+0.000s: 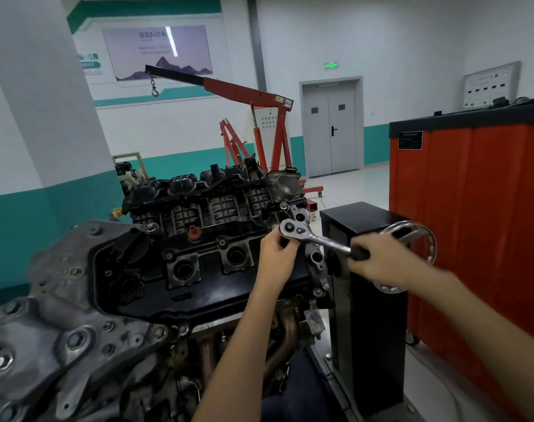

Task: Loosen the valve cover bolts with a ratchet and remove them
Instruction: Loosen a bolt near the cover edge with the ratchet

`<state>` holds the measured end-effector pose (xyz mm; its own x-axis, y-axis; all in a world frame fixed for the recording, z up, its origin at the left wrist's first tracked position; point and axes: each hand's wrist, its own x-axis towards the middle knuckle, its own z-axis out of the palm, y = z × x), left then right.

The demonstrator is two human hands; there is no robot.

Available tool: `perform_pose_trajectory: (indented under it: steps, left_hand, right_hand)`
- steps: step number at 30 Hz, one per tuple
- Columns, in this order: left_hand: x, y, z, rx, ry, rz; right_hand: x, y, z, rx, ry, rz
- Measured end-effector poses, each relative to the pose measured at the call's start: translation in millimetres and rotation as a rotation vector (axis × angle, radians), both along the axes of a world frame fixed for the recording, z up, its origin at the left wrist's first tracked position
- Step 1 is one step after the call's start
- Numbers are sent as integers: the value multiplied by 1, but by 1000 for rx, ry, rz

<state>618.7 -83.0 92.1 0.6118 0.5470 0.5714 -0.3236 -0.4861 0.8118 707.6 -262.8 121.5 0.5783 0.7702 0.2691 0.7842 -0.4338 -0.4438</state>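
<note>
While the left hand (pixel 278 249) curls its fingers round the ratchet (pixel 316 238) just under its round head, the right hand (pixel 381 261) wraps round its black handle. The ratchet head sits at the far right corner of the black valve cover (pixel 198 281), on top of the big grey engine (pixel 61 300)
</note>
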Motion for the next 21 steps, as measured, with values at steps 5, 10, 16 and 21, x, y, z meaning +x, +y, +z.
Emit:
perform_pose_trajectory:
  steps: [5, 10, 16, 21]
  left_hand:
    - [4, -5, -2, -27, -85, -5]
    - [1, 2, 3, 9, -11, -32]
    - [-2, 7, 16, 128, 128, -44]
    - [-2, 6, 13, 101, 101, -17]
  right_hand:
    - [-98, 31, -79, 483, 429, -3]
    - [-125, 64, -86, 575, 555, -15]
    - [-17, -2, -25, 8, 95, 117]
    - [19, -2, 17, -109, -231, -3]
